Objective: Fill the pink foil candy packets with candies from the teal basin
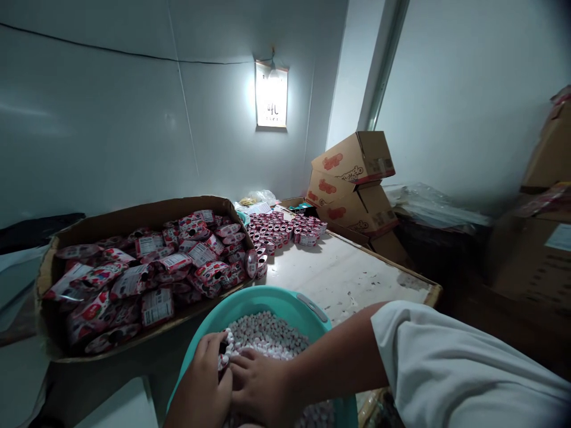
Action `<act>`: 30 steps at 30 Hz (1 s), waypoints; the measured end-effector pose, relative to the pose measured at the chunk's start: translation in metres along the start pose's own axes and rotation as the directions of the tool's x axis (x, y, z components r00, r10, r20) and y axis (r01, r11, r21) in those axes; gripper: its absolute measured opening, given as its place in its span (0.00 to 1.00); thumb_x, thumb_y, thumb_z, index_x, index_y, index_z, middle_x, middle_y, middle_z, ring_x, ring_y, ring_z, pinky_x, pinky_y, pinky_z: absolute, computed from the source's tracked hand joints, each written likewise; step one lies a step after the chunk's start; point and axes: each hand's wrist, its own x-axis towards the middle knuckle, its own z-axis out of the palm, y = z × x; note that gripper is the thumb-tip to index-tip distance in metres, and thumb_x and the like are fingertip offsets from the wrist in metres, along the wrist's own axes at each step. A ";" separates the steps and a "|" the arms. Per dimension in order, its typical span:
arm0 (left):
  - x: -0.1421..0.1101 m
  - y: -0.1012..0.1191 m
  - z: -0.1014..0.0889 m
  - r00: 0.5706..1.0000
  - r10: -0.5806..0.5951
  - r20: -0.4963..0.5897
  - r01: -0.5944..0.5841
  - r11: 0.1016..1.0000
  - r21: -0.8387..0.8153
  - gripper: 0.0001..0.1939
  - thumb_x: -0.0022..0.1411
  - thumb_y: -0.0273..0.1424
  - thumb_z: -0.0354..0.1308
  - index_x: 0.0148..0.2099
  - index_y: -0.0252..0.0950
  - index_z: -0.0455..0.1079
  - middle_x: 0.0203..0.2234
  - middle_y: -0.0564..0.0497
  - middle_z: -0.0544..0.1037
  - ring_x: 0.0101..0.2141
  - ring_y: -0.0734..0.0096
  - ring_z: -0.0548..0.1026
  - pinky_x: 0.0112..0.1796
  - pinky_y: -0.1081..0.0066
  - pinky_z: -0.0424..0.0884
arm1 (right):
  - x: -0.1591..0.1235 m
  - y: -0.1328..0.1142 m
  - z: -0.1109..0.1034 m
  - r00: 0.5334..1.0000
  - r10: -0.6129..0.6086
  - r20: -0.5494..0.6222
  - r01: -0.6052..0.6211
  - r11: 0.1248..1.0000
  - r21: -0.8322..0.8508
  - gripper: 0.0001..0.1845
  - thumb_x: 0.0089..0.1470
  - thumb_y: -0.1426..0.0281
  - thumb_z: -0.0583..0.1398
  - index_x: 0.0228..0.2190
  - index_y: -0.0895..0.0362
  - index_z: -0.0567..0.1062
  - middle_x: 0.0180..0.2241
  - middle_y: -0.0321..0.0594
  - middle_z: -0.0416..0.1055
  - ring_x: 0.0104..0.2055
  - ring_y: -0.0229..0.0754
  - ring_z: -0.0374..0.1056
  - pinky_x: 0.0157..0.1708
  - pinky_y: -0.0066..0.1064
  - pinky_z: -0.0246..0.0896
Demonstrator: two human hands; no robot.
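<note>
Over to the scuffed, chipped white table (307, 267) now, packed at the far end with clustered pink-and-white packs (306, 239)!

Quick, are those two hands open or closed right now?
Left hand: fingers curled by a small, mostly hidden dark item; grip can't be told.
Right hand: over white pieces in the teal basin; open or closed can't be told.

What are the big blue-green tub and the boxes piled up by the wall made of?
The tub looks like smooth, slightly shiny plastic: its color is even and its rim is rounded. The piled boxes seem to be plain brown cardboard with a dull finish, since they have folded flaps and red printing right on their sides.
</note>
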 end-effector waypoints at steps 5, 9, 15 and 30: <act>-0.001 -0.002 0.001 1.000 -0.010 0.002 0.010 1.000 0.003 0.25 0.60 0.26 0.47 0.60 0.36 0.63 0.57 0.42 0.69 0.57 0.60 0.69 0.57 0.60 0.67 | 0.001 0.000 0.000 1.000 -0.001 0.001 0.001 1.000 0.002 0.28 0.61 0.45 0.52 0.46 0.55 0.71 0.43 0.47 0.68 0.46 0.50 0.63 0.45 0.42 0.60; -0.002 0.002 0.003 0.999 -0.042 0.004 0.042 0.999 0.007 0.29 0.61 0.23 0.45 0.65 0.35 0.60 0.60 0.41 0.65 0.58 0.60 0.68 0.57 0.61 0.66 | 0.001 0.000 -0.001 1.000 -0.008 0.007 0.008 1.000 0.000 0.28 0.61 0.46 0.51 0.47 0.55 0.71 0.43 0.47 0.68 0.46 0.50 0.63 0.45 0.42 0.61; 0.001 -0.002 0.004 0.999 -0.043 0.008 0.042 0.996 0.077 0.29 0.61 0.24 0.45 0.64 0.31 0.62 0.57 0.39 0.67 0.55 0.60 0.71 0.56 0.62 0.67 | 0.003 0.001 -0.001 1.000 -0.018 0.010 0.018 1.000 -0.005 0.26 0.61 0.48 0.53 0.46 0.56 0.72 0.44 0.48 0.70 0.46 0.51 0.64 0.41 0.41 0.62; 0.003 -0.005 0.001 0.999 0.013 -0.050 -0.012 1.000 0.021 0.19 0.57 0.25 0.48 0.49 0.36 0.71 0.48 0.43 0.72 0.50 0.61 0.74 0.54 0.62 0.70 | 0.008 0.012 0.004 0.997 -0.076 0.003 0.076 0.997 -0.009 0.23 0.57 0.51 0.60 0.42 0.57 0.75 0.41 0.44 0.74 0.42 0.49 0.67 0.34 0.39 0.62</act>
